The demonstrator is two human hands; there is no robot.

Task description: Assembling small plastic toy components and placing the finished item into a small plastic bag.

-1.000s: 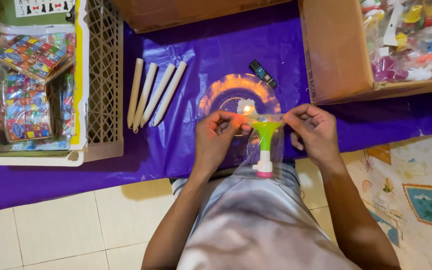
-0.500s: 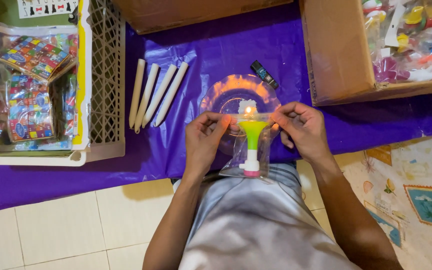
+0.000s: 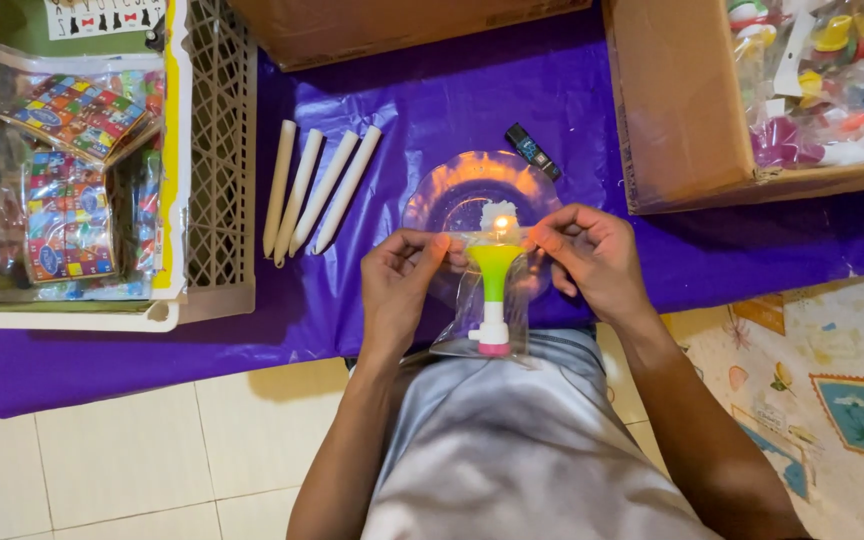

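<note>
Both grips pinch the top corners of a clear plastic bag (image 3: 482, 315), left hand (image 3: 399, 285) and right hand (image 3: 592, 262) equally near, over the purple-covered desk (image 3: 592, 110), its green-and-white toy (image 3: 493, 300) hanging lengthwise toward the person, beside a small candle flame (image 3: 500, 224).

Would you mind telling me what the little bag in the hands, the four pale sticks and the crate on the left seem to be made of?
The bag looks like thin clear plastic film: glossy, and the green and white toy shows through. The four sticks look like wax candles, matte cream and tapered, though that is open. The crate looks like rigid beige moulded plastic with a lattice wall.
</note>
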